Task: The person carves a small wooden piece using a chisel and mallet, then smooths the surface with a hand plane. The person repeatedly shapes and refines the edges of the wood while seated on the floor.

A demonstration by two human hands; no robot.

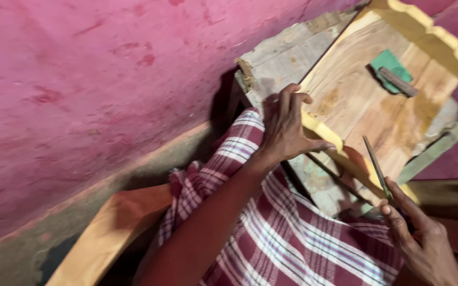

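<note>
My left hand [287, 126] rests fingers-spread on the scalloped yellow edge of a wooden panel [356, 100], pressing down on it. At the lower right, my right hand [422, 241] grips a thin metal tool [376, 165], perhaps a file or chisel, whose blade points up toward the panel's near edge. A maroon and white checked cloth [287, 233] covers my lap below both hands. The panel has another yellow scalloped rim [430, 37] on its far side.
A green pad with a small brown stick [396, 77] lies on the panel. A rough grey wooden board [287, 55] sits under the panel. A pink wall [96, 79] fills the left. An orange wooden piece [107, 233] lies at the lower left.
</note>
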